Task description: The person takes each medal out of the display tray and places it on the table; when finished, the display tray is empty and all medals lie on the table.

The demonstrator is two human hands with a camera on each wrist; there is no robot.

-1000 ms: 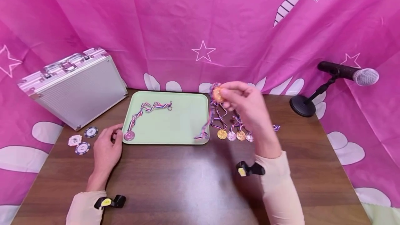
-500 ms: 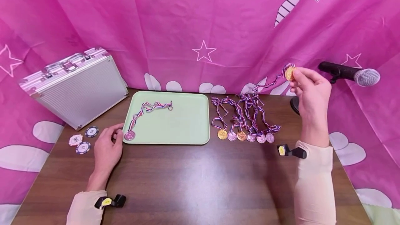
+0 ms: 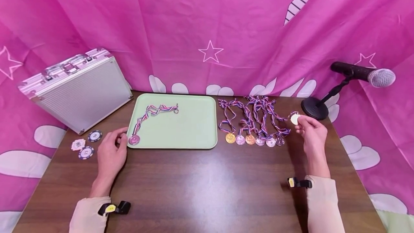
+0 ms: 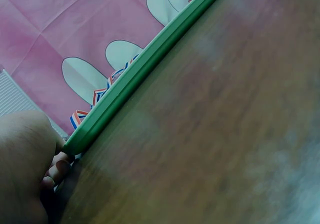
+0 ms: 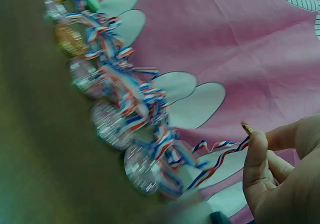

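My right hand (image 3: 313, 132) pinches a gold-coloured medal (image 3: 294, 119) between thumb and fingers, at the right end of a row of medals. In the right wrist view the medal (image 5: 247, 128) is seen edge-on, its striped ribbon trailing left toward the other ribbons. Several gold, bronze and silver-toned medals (image 3: 250, 139) lie side by side on the table, their red, white and blue ribbons (image 3: 263, 114) stretched out behind. My left hand (image 3: 111, 150) rests, loosely bent, against the left edge of a pale green tray (image 3: 181, 145). One medal (image 3: 134, 140) lies in the tray's front left corner.
A silver case (image 3: 84, 92) stands at the back left, with three poker chips (image 3: 86, 152) before it. Back right is a microphone (image 3: 365, 74) on a black stand (image 3: 314, 108). A pink curtain (image 3: 181, 28) hangs behind the wooden table (image 3: 194, 190).
My right hand has carried the medal from beside the tray to the right, raised it, then lowered it toward the table right of the row. The left hand and tray have stayed put.
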